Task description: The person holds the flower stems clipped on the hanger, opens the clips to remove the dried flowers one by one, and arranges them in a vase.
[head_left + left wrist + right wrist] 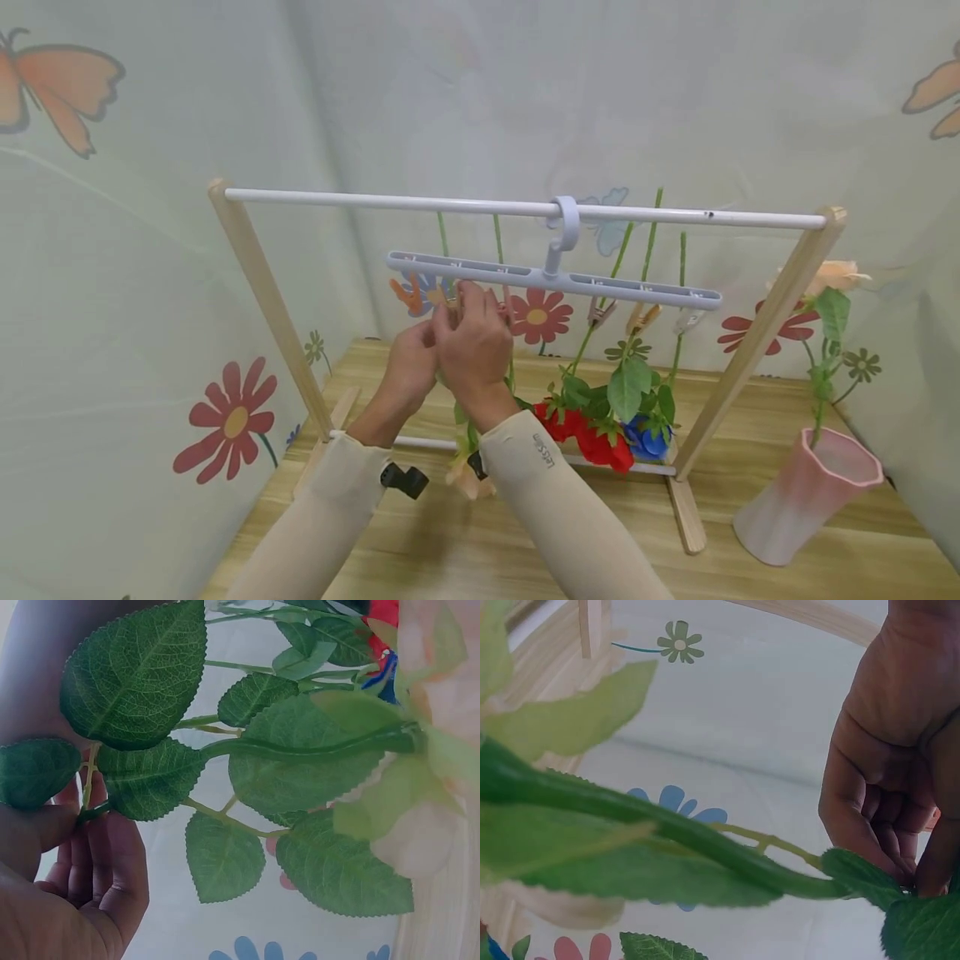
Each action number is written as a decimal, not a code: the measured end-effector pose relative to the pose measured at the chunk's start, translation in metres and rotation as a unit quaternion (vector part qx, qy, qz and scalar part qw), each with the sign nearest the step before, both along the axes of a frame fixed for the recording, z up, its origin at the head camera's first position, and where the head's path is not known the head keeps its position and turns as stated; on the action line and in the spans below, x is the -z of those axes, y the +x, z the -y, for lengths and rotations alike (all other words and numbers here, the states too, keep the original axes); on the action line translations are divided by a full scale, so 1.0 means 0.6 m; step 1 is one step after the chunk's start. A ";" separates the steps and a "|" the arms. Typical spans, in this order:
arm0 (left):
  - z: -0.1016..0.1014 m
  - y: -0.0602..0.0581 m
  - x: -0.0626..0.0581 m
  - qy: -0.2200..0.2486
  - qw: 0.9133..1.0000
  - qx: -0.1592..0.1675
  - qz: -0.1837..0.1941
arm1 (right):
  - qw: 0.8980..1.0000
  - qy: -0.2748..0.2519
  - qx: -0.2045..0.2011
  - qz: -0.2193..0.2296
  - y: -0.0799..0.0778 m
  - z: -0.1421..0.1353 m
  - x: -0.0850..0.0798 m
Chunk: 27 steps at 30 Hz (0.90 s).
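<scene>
My left hand [412,362] pinches the green stem [94,814] of a peach artificial flower [468,479], which hangs head down with its leaves [139,675] spread. Close against it, my right hand [472,342] reaches up under the grey-white clip hanger [480,272]. Its curled fingers are at a clothespin there, mostly hidden by the hands. An orange clothespin [407,293] hangs to their left, and a pink clothespin [508,308] shows just right of the fingers. Further right, clothespins grip the stems of red flowers [603,446] and a blue flower [648,437], all upside down.
The hanger hooks over the white rod [375,202] of a wooden-sided rack [270,308]. A pink-white vase [802,500] with a peach flower [836,275] stands on the wooden table [555,550] at right. Behind is a flower-printed curtain [450,100].
</scene>
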<state>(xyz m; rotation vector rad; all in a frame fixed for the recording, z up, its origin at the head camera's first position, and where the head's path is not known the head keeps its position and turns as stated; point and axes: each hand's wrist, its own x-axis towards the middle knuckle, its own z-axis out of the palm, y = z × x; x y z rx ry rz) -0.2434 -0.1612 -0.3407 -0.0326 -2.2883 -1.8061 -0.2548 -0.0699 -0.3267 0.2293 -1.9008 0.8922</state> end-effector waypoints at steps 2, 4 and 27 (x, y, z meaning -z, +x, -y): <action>-0.001 0.000 0.000 -0.002 1.000 0.002 -0.002 | 1.000 0.001 -0.006 0.003 0.000 -0.001 0.000; -0.001 0.000 0.000 -0.004 1.000 0.002 -0.002 | 1.000 0.003 -0.012 0.005 0.001 -0.003 0.000; 0.001 -0.007 0.003 -0.052 0.998 0.007 0.027 | 0.999 0.020 -0.029 -0.017 -0.002 -0.010 0.009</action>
